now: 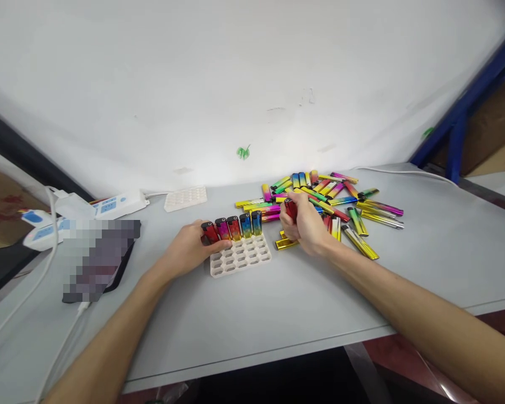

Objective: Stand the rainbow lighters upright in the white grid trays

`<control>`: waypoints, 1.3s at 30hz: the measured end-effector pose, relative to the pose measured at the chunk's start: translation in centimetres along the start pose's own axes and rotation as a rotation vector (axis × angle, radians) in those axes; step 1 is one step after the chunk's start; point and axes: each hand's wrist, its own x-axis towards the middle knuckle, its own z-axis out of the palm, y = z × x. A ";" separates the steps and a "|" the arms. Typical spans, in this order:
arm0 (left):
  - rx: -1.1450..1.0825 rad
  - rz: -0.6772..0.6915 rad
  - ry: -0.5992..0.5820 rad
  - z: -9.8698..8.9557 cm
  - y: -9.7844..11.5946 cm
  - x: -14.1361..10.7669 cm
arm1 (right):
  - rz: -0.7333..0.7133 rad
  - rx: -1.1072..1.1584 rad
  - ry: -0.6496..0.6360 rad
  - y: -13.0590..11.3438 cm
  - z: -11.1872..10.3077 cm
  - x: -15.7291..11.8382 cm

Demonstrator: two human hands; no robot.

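Observation:
A white tray with slots (240,257) lies on the table, and several metallic lighters (234,228) stand upright along its back row. My left hand (189,247) closes around the row's left end, its thumb across the front of the leftmost red lighter (210,231); its other fingers are partly hidden behind. To the right of the tray, my right hand (306,224) grips a red lighter (292,209) upright, with its black top showing. Beneath and behind this hand spreads a loose pile of shiny multicoloured lighters (364,242).
A second white slotted tray (186,198) lies near the wall. On the left are a power strip (113,205) with plugs and a pixelated device (103,261) with a white cable (61,345). A blue metal frame (458,129) stands at the right.

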 end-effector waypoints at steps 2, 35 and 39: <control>-0.005 0.008 0.004 0.1 0.0 0.0 | -0.005 -0.004 0.001 -0.1 0.0 -0.1; 0.026 0.184 -0.205 -2.6 -0.2 -1.3 | -0.648 -0.970 -0.104 1.5 7.7 -1.3; -0.002 0.167 -0.184 -2.4 -0.2 -1.3 | -0.564 -0.956 -0.099 1.9 8.1 -1.6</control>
